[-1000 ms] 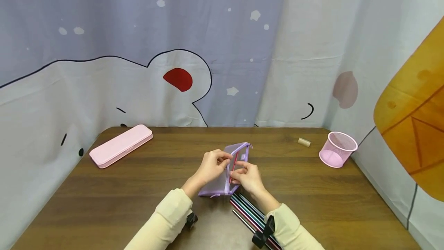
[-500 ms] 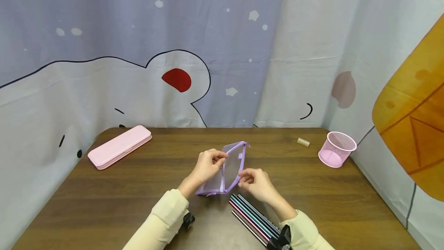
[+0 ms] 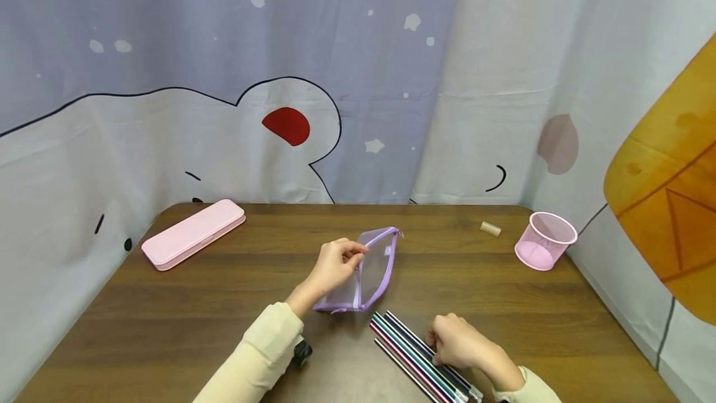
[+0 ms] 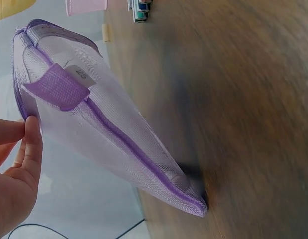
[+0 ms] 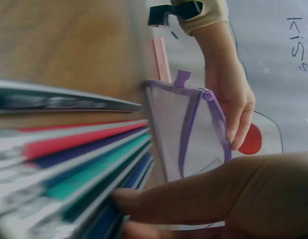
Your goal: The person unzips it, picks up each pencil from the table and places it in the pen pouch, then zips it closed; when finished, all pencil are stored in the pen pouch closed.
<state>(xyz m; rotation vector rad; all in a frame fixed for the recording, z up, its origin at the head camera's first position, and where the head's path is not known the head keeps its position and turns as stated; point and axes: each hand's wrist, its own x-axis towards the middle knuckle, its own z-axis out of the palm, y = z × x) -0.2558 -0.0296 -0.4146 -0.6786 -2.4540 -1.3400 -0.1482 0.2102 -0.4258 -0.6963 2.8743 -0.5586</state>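
Observation:
My left hand pinches the upper rim of a translucent purple mesh zip pouch between thumb and fingertips. The pouch stands with its mouth spread open to the right; a purple tab and small white label show in the left wrist view. My right hand is over a row of striped, shiny pencils at the table's front. In the right wrist view its thumb lies on a dark blue pencil at the near side of the row, a fingertip just below, the two straddling the pencil.
A pink pencil case lies at the back left of the wooden table. At the back right are a short beige cylinder and a pink mesh cup. A patterned curtain hangs behind the table.
My right hand has left the pouch mouth and come right and towards me to the pencils. The red pencil seen in the mouth no longer shows. My left hand keeps its pinch, slightly further left.

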